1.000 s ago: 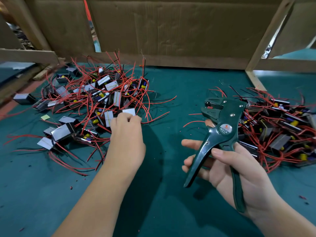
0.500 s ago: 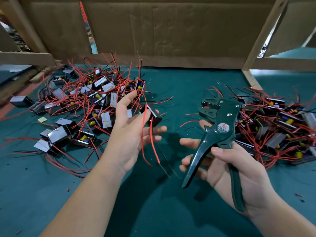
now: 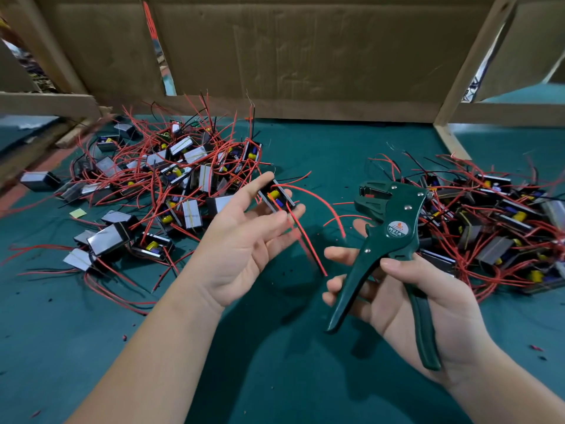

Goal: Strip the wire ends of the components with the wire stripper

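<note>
My left hand (image 3: 241,249), palm up, pinches a small black component (image 3: 276,197) between thumb and fingertips. Yellow and blue parts show inside the component. Its red wires (image 3: 308,243) hang down toward my right hand, blurred in places. My right hand (image 3: 428,304) holds a dark green wire stripper (image 3: 394,228), thumb over one handle and the other handle across the fingers. The handles are spread, and the stripper's jaws point up and left, a short way right of the component. The wires are not in the jaws.
A tangled pile of components with red and black wires (image 3: 171,179) lies at the left of the green table (image 3: 275,362). A second such pile (image 3: 495,221) lies at the right. A cardboard wall (image 3: 305,56) and a wooden frame post (image 3: 452,142) bound the back.
My left hand picked one component from the left pile, turned palm up and carried it toward the stripper. My right hand kept the stripper nearly still.
</note>
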A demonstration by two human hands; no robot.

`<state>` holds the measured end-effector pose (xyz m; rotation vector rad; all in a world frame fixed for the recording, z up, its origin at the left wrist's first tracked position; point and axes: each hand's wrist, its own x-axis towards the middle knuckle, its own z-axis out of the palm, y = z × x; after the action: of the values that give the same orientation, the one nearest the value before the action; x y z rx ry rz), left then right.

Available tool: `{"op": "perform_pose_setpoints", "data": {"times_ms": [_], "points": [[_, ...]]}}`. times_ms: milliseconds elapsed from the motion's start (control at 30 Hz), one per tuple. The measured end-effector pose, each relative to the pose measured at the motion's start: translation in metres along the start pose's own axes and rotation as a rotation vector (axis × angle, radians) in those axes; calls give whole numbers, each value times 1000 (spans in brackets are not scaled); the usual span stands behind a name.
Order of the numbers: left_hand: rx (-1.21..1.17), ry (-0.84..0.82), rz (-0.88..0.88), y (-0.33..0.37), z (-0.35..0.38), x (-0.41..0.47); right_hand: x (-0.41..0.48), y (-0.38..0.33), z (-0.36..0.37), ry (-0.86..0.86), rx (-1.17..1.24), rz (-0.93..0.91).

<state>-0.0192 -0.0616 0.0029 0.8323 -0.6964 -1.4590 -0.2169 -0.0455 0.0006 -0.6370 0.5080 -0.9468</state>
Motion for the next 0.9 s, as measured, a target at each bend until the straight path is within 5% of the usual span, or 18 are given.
{"op": "perform_pose_setpoints", "data": {"times_ms": [433,900], "points": [[-86,-9,89,0,2,-1,-1,1,1,-21,17,31],[132,-39,144,-2,2,-2,-1,1,0,-25,-12,11]]}}
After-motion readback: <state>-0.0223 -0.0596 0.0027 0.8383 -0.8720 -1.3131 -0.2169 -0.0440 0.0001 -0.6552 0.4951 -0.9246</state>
